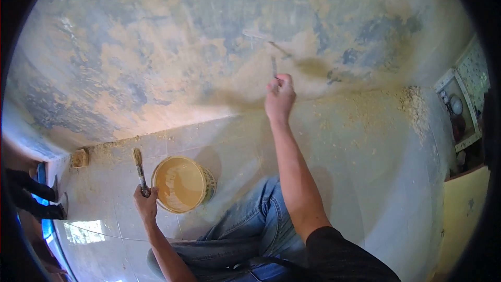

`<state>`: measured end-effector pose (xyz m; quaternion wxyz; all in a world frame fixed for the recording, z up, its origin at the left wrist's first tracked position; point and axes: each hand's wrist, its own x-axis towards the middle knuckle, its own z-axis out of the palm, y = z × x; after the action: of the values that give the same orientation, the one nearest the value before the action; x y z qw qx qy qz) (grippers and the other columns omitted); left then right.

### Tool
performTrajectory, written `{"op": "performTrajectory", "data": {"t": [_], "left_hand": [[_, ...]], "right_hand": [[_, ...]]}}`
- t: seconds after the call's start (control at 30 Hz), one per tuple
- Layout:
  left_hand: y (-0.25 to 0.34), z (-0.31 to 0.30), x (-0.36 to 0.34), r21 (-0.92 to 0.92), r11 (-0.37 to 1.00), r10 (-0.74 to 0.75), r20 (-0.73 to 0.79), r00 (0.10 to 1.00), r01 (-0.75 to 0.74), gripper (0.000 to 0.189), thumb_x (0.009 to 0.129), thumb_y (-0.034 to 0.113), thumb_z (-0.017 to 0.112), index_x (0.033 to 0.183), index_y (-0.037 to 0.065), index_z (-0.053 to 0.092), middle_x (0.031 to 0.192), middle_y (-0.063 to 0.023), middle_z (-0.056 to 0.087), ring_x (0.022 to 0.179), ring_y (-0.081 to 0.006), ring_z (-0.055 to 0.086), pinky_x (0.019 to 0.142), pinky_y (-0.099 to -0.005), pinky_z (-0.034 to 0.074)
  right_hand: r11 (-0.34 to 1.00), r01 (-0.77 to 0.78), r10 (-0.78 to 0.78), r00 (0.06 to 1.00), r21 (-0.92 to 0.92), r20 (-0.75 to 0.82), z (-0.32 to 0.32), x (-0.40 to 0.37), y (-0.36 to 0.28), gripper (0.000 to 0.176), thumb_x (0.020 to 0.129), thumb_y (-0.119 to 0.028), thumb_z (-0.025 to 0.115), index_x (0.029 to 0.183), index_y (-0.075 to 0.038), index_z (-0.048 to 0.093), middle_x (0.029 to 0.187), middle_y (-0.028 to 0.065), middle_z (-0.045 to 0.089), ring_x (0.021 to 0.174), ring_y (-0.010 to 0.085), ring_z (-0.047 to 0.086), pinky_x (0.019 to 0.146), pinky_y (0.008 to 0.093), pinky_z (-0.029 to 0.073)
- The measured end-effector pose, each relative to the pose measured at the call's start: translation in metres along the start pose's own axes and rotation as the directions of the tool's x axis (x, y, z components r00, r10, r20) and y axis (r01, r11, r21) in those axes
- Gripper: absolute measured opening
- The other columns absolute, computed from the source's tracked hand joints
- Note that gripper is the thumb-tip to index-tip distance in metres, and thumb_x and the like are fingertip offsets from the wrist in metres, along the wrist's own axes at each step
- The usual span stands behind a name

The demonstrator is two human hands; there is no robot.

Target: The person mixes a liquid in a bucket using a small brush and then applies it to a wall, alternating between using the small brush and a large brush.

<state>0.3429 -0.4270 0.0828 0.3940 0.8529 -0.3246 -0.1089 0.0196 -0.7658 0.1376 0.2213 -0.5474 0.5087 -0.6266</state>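
Observation:
My left hand (pixel 146 203) is closed around the handle of a paintbrush (pixel 138 163), its bristles pointing up. Right beside that hand, on the floor, stands a round bucket (pixel 204 180) with tan liquid inside. My right hand (pixel 281 98) reaches out to the patchy wall (pixel 198 57), fingers wrapped round a thin, narrow tool (pixel 274 67). The tool points up the wall, and I cannot tell its exact kind. Close above it the wall shows a pale streak and a dark line.
Crumbs of debris (pixel 416 107) lie along the foot of the wall. A small block (pixel 79 159) sits in the left corner, near another person's dark-clad legs (pixel 36 196). A thin cable (pixel 112 236) crosses the tiled floor. At right stands a framed shelf (pixel 459 109) with items.

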Motion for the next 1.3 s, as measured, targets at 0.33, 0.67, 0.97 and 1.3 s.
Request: {"op": "performTrajectory", "data": {"t": [0.33,0.67,0.97,1.3], "left_hand": [[0.014,-0.002,-0.004,0.050,0.999,0.009,-0.020,1.000,-0.008,0.033,0.077,0.017,0.078,0.070,0.000,0.051,0.057,-0.0041,0.047,0.054,-0.0142,0.043,0.052,-0.0341,0.036],[0.006,-0.001,-0.001,0.006,1.000,0.021,0.010,1.000,-0.021,0.031,0.078,0.016,0.078,0.070,0.001,0.052,0.057,-0.0035,0.048,0.054,-0.0137,0.043,0.052,-0.0339,0.036],[0.016,0.000,-0.006,0.053,0.998,0.047,-0.071,0.996,-0.043,0.031,0.079,0.015,0.078,0.070,0.001,0.052,0.058,-0.0034,0.048,0.054,-0.0131,0.042,0.052,-0.0334,0.036],[0.011,0.000,-0.005,0.059,0.997,0.044,-0.024,0.999,-0.043,0.032,0.077,0.015,0.077,0.068,0.001,0.050,0.056,-0.0031,0.044,0.054,-0.0131,0.038,0.051,-0.0346,0.034]], "right_hand": [[0.971,0.019,0.033,0.978,-0.239,0.208,-0.013,-0.009,-0.025,0.011,0.090,0.001,0.055,0.101,0.000,0.056,0.080,0.0176,0.068,0.074,0.0340,0.067,0.069,0.0423,0.050],[0.967,0.106,-0.058,0.977,-0.234,0.203,-0.018,-0.011,-0.060,0.010,0.088,0.001,0.056,0.098,0.001,0.056,0.082,0.0208,0.068,0.076,0.0387,0.066,0.068,0.0470,0.049],[0.895,0.049,0.115,0.935,-0.444,0.335,-0.027,0.000,-0.039,0.013,0.087,0.002,0.055,0.100,-0.002,0.057,0.083,0.0171,0.067,0.084,0.0374,0.064,0.077,0.0469,0.047],[0.953,0.063,-0.006,0.982,-0.297,0.189,-0.032,0.005,-0.050,0.013,0.089,-0.005,0.057,0.099,0.000,0.064,0.090,0.0193,0.069,0.086,0.0381,0.064,0.081,0.0463,0.048]]}}
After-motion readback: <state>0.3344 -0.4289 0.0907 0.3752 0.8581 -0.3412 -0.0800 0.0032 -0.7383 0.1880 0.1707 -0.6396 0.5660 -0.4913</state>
